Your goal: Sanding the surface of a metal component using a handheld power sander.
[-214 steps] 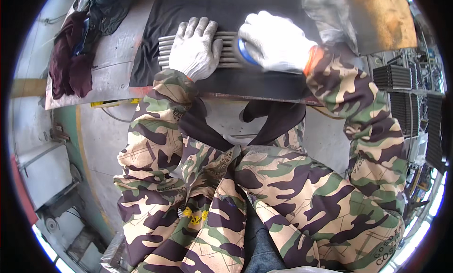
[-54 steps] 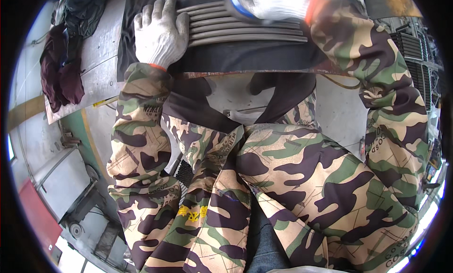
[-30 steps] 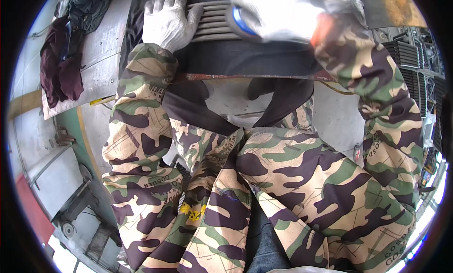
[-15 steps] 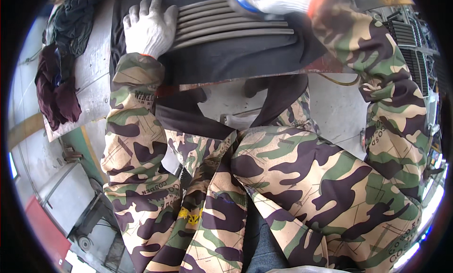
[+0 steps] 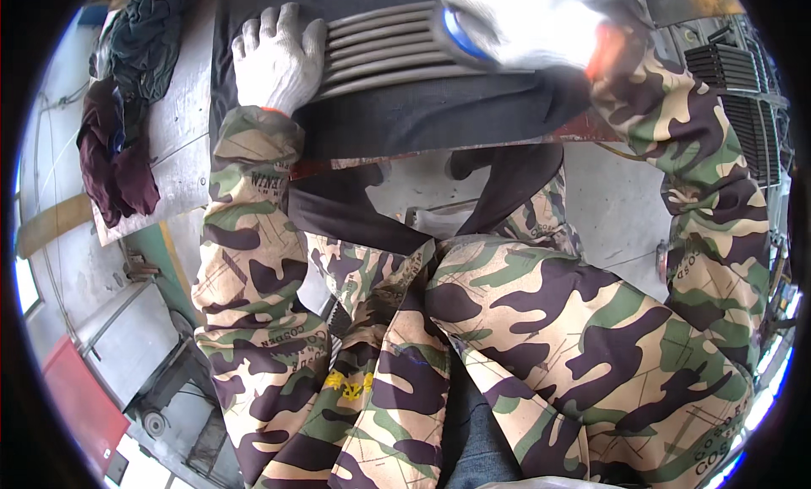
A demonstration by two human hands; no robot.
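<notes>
A dark ribbed grille panel (image 5: pixel 397 49) with several grey slats lies across a dark sheet (image 5: pixel 439 117) on the workbench. My left hand (image 5: pixel 277 60), in a white knit glove, rests flat on the left end of the slats, fingers slightly spread. My right hand (image 5: pixel 524 24), also gloved in white with an orange cuff, is blurred and presses on the right end of the slats, closed over a small blue-rimmed object (image 5: pixel 456 34) whose kind I cannot tell. Both camouflage sleeves reach up from below.
A heap of dark red and green rags (image 5: pixel 118 125) lies on the grey bench surface (image 5: pixel 182 151) at the left. Black grilles (image 5: pixel 743 92) stand at the right. Below the bench edge are my camouflage trousers and a concrete floor (image 5: pixel 617 210).
My right hand has slid back and forth along the slats and now sits further right and blurred. My left hand has stayed flat on the left end. The view has shifted slightly.
</notes>
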